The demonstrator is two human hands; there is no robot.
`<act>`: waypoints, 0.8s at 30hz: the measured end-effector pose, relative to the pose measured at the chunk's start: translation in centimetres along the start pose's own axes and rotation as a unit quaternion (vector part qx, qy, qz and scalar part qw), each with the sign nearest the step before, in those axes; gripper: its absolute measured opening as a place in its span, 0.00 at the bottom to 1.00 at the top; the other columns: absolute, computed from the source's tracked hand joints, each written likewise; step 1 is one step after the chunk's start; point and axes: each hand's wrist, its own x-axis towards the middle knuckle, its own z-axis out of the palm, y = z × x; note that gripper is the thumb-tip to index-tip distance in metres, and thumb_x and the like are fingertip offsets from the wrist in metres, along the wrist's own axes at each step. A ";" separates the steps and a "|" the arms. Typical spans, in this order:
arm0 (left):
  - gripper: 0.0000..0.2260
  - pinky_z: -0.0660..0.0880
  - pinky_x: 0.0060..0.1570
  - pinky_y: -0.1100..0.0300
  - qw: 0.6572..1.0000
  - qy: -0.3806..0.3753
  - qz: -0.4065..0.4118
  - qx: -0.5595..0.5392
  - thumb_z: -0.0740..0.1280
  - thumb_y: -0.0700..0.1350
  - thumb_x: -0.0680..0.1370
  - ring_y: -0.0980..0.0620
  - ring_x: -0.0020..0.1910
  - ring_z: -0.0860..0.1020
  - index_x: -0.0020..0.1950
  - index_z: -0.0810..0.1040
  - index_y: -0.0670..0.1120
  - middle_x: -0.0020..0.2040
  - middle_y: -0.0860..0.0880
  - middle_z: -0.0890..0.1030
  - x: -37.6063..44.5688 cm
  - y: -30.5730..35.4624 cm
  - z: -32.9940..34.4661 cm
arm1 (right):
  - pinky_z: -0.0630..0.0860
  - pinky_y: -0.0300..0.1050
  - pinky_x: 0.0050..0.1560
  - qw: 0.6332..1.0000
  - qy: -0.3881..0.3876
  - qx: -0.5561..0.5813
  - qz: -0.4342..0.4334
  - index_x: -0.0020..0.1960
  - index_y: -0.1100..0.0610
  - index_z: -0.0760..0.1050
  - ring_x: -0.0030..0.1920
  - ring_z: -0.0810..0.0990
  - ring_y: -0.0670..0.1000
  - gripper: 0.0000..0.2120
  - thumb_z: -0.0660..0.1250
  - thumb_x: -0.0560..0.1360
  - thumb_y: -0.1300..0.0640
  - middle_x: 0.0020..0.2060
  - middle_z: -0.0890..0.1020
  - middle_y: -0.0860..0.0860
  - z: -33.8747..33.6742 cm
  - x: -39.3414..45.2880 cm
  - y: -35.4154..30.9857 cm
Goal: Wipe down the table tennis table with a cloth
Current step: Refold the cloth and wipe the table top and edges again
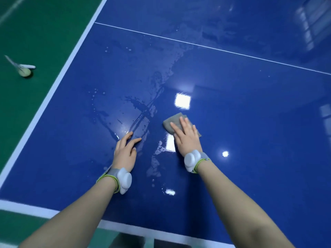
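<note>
Hands lay flat on the wet blue counter (250, 122): right hand (186, 138) pressing a grey cloth (172, 121), left hand (125, 151) bracing empty. Long overlapping strokes through the puddles would likely work best.

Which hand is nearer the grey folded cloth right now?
Right. The right hand presses flat on the grey folded cloth; the left hand rests on the blue table, apart to the cloth's left.

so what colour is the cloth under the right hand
Grey-brown cloth, clearest in the head view.
</note>
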 end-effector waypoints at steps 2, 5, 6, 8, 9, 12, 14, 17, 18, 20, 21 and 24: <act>0.19 0.51 0.67 0.65 1.000 0.003 -0.002 0.006 0.58 0.34 0.78 0.49 0.70 0.58 0.65 0.74 0.48 0.72 0.50 0.63 -1.1 -0.7 -0.4 | 0.36 0.49 0.73 0.997 0.008 0.005 0.081 0.76 0.44 0.55 0.77 0.42 0.51 0.22 0.51 0.83 0.54 0.77 0.47 0.51 0.6 -0.4 -1.7; 0.18 0.52 0.68 0.61 1.000 0.010 -0.004 0.007 0.58 0.34 0.78 0.49 0.70 0.58 0.65 0.74 0.48 0.72 0.49 0.62 -2.5 -1.5 -0.6 | 0.35 0.50 0.73 0.996 0.006 0.001 0.087 0.77 0.45 0.52 0.77 0.39 0.52 0.23 0.51 0.83 0.54 0.77 0.45 0.52 1.6 -1.8 -4.9; 0.18 0.52 0.68 0.61 1.000 0.012 -0.006 0.008 0.58 0.35 0.78 0.49 0.70 0.58 0.66 0.74 0.48 0.72 0.49 0.62 -3.0 -1.8 -0.6 | 0.35 0.50 0.73 0.998 -0.003 0.005 0.064 0.77 0.45 0.53 0.77 0.40 0.53 0.23 0.50 0.83 0.54 0.77 0.45 0.52 2.1 -2.6 -6.0; 0.18 0.52 0.69 0.60 1.000 0.013 -0.009 0.010 0.58 0.35 0.78 0.48 0.70 0.58 0.66 0.73 0.48 0.73 0.49 0.62 -4.2 -2.2 -0.6 | 0.39 0.52 0.73 1.000 -0.020 0.008 0.002 0.76 0.47 0.58 0.77 0.45 0.55 0.23 0.48 0.81 0.52 0.77 0.50 0.55 3.1 -4.7 -7.9; 0.18 0.53 0.69 0.59 1.000 0.012 -0.010 0.013 0.59 0.35 0.78 0.48 0.70 0.58 0.66 0.73 0.49 0.73 0.49 0.62 -4.5 -2.5 -0.6 | 0.43 0.55 0.73 0.999 -0.036 0.010 -0.030 0.74 0.49 0.63 0.76 0.51 0.58 0.24 0.47 0.79 0.50 0.76 0.56 0.56 3.4 -5.5 -8.5; 0.19 0.52 0.69 0.59 1.000 0.000 -0.007 0.019 0.58 0.36 0.78 0.48 0.71 0.57 0.67 0.72 0.49 0.73 0.49 0.61 -5.6 -3.0 -0.9 | 0.48 0.56 0.71 0.991 -0.062 0.002 -0.118 0.70 0.50 0.69 0.75 0.57 0.58 0.27 0.46 0.76 0.49 0.74 0.63 0.57 3.5 -7.1 -7.7; 0.19 0.52 0.69 0.60 1.000 -0.007 -0.006 0.017 0.58 0.35 0.78 0.48 0.71 0.57 0.67 0.72 0.49 0.73 0.50 0.61 -6.1 -3.4 -1.1 | 0.41 0.51 0.73 0.990 -0.060 -0.007 -0.124 0.73 0.49 0.65 0.76 0.50 0.55 0.26 0.44 0.78 0.47 0.76 0.57 0.54 2.9 -7.6 -6.3; 0.19 0.52 0.68 0.61 1.000 -0.007 0.003 0.017 0.58 0.35 0.78 0.47 0.70 0.59 0.67 0.72 0.48 0.73 0.48 0.62 -6.9 -3.8 -1.4 | 0.36 0.48 0.74 1.000 -0.017 0.000 -0.004 0.75 0.46 0.59 0.77 0.44 0.52 0.20 0.51 0.83 0.52 0.77 0.50 0.51 2.8 -8.2 -5.2; 0.19 0.52 0.68 0.61 1.000 -0.009 0.005 0.018 0.58 0.35 0.78 0.47 0.70 0.59 0.67 0.72 0.48 0.73 0.48 0.62 -7.2 -4.0 -1.6 | 0.35 0.47 0.73 0.999 -0.004 0.004 0.038 0.75 0.45 0.58 0.77 0.43 0.51 0.21 0.51 0.83 0.53 0.77 0.49 0.51 3.1 -8.5 -5.6; 0.19 0.53 0.68 0.61 1.000 -0.018 0.005 0.019 0.58 0.35 0.78 0.49 0.70 0.58 0.67 0.72 0.49 0.73 0.49 0.61 -7.5 -4.2 -1.8 | 0.35 0.48 0.73 0.996 0.013 0.015 0.091 0.76 0.45 0.54 0.77 0.41 0.52 0.22 0.51 0.83 0.53 0.77 0.46 0.52 3.4 -8.7 -6.8; 0.19 0.53 0.68 0.61 1.000 -0.022 0.006 0.019 0.58 0.36 0.78 0.49 0.70 0.58 0.68 0.72 0.49 0.73 0.50 0.61 -7.6 -4.2 -1.8 | 0.35 0.49 0.73 0.994 0.011 0.014 0.108 0.77 0.45 0.52 0.77 0.39 0.52 0.22 0.50 0.83 0.53 0.77 0.45 0.52 3.8 -8.9 -7.5; 0.20 0.52 0.69 0.59 0.999 -0.031 0.000 0.016 0.58 0.36 0.78 0.49 0.71 0.56 0.68 0.71 0.50 0.74 0.50 0.59 -7.9 -4.3 -1.9 | 0.37 0.52 0.73 0.997 -0.022 0.001 0.078 0.77 0.45 0.52 0.77 0.39 0.53 0.23 0.50 0.83 0.53 0.77 0.44 0.53 4.3 -9.5 -9.5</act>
